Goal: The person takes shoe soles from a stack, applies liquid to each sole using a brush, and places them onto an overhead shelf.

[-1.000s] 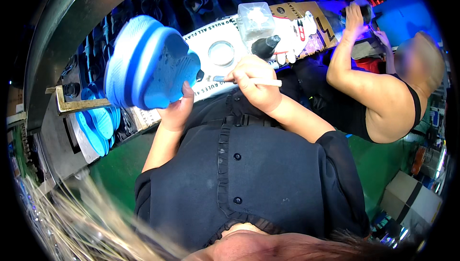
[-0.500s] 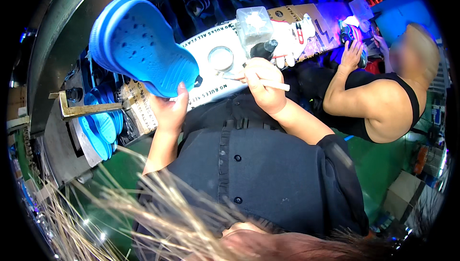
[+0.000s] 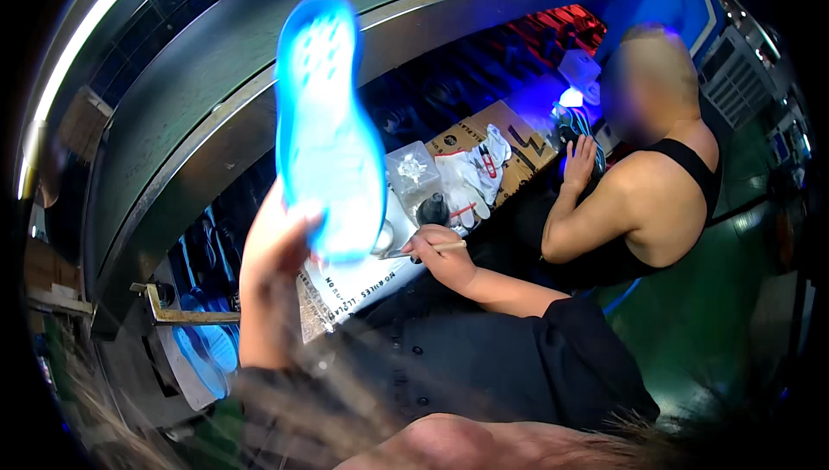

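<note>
A blue shoe sole (image 3: pixel 332 133) stands raised and tilted upright, glaring bright and a little blurred. My left hand (image 3: pixel 281 233) grips its lower end, the thumb on the inner face. In my right hand (image 3: pixel 439 254) is a thin brush (image 3: pixel 452 246) with a pale handle, pinched between the fingers. Its tip points left at a small round dish (image 3: pixel 386 233), which the sole partly hides. The dish sits on a white printed sheet (image 3: pixel 358 290). Just beyond my right hand are a dark, cone-topped container (image 3: pixel 433 209) and a clear plastic box (image 3: pixel 412 168).
White gloves (image 3: pixel 471 178) and red-handled snips (image 3: pixel 489 161) lie on cardboard (image 3: pixel 518 138). A co-worker (image 3: pixel 639 185) sits at the right, handling a shoe. A long metal ledge (image 3: pixel 216 116) crosses behind the sole. More blue soles (image 3: pixel 207 345) rest at the lower left, by a metal bracket (image 3: pixel 160 304).
My left hand has raised the sole and turned it more upright. The brush stays in my right hand near the dish. The view has shifted, bringing more of the ledge in.
</note>
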`<state>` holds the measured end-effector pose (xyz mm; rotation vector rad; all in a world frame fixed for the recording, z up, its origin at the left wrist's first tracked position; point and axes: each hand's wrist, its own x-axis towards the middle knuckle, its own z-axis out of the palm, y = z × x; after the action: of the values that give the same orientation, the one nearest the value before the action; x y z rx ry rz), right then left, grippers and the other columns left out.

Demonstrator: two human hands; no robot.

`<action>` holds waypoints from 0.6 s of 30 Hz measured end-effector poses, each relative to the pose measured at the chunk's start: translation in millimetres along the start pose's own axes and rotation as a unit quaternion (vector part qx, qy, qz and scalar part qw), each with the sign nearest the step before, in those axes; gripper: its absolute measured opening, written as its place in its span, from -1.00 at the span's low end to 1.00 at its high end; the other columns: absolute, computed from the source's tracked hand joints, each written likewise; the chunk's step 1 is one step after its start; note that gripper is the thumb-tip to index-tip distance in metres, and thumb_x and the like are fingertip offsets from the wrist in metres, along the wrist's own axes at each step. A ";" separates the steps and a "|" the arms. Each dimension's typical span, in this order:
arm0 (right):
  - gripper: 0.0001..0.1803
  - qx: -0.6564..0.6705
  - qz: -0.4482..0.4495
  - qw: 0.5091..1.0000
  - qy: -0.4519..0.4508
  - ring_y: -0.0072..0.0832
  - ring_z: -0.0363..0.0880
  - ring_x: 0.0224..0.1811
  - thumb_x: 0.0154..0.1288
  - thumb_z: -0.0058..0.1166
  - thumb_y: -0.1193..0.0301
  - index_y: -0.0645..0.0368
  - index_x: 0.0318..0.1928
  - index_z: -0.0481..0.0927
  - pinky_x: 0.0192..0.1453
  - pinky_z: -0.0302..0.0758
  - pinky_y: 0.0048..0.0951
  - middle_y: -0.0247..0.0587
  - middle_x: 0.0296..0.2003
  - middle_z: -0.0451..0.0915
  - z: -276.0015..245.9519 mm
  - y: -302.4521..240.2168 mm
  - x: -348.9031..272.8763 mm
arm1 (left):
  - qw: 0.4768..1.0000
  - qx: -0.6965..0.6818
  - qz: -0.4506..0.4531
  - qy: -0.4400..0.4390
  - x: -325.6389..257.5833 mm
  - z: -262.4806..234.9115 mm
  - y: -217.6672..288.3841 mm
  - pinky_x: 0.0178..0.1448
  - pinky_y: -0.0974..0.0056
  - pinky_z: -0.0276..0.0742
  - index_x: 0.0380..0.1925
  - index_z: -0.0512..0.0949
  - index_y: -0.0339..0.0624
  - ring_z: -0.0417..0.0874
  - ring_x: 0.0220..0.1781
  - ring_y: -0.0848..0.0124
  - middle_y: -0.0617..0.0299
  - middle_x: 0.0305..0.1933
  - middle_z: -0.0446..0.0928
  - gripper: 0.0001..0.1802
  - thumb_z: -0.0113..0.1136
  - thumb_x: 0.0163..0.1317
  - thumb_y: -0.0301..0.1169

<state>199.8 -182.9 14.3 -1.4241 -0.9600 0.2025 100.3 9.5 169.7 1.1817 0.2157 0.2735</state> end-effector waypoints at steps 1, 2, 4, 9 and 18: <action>-0.73 0.007 -0.009 1.000 -0.018 -0.38 0.43 -0.53 0.26 -0.08 0.40 0.28 -0.51 0.56 -0.39 0.34 -0.43 -0.19 -0.63 0.45 3.1 -3.1 2.0 | 1.000 -0.014 0.017 0.018 24.7 0.7 13.1 0.06 0.26 0.42 0.14 0.13 -0.38 0.46 0.01 0.29 -0.03 0.04 0.38 -0.28 0.20 0.00 -0.37; -0.73 -0.003 0.005 1.000 -0.007 -0.39 0.43 -0.54 0.25 -0.08 0.40 0.28 -0.51 0.56 -0.40 0.34 -0.44 -0.20 -0.63 0.45 1.5 -0.1 0.8 | 0.998 -0.051 0.025 0.017 59.6 6.6 19.0 0.04 0.27 0.44 0.14 0.15 -0.36 0.47 -0.01 0.31 -0.03 0.03 0.39 -0.33 0.18 0.05 -0.37; -0.75 -0.004 0.030 0.999 -0.024 -0.47 0.46 -0.51 0.25 -0.13 0.49 0.33 -0.50 0.56 -0.40 0.37 -0.50 -0.20 -0.59 0.49 3.2 -2.7 -0.8 | 0.980 -0.174 0.088 -0.020 85.5 39.0 42.9 -0.07 0.42 0.53 0.03 0.28 -0.34 0.51 -0.01 0.24 -0.16 0.04 0.38 -0.54 0.10 0.18 -0.35; -0.74 0.023 0.072 0.997 0.008 -0.51 0.41 -0.55 0.26 -0.12 0.48 0.33 -0.51 0.54 -0.42 0.35 -0.52 -0.23 -0.61 0.45 4.2 10.5 -8.2 | 0.984 -0.110 0.080 -0.115 73.1 42.0 22.5 -0.03 0.31 0.52 0.04 0.30 -0.26 0.61 -0.16 0.23 -0.06 -0.19 0.54 -0.52 0.05 0.19 -0.22; -0.66 0.061 0.124 0.989 -0.056 -0.62 0.36 -0.55 0.34 -0.20 0.39 0.34 -0.47 0.53 -0.42 0.30 -0.63 -0.25 -0.55 0.47 9.1 16.3 1.2 | 0.918 -0.144 -0.123 0.349 -139.3 -146.7 -167.7 0.02 0.22 0.45 0.12 0.21 -0.17 0.50 -0.05 0.22 0.04 -0.10 0.45 -0.48 0.07 0.19 -0.28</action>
<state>201.3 -172.1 -0.9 -1.4280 -0.8443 0.5208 -60.3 34.4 -36.8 0.7140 0.9132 0.4820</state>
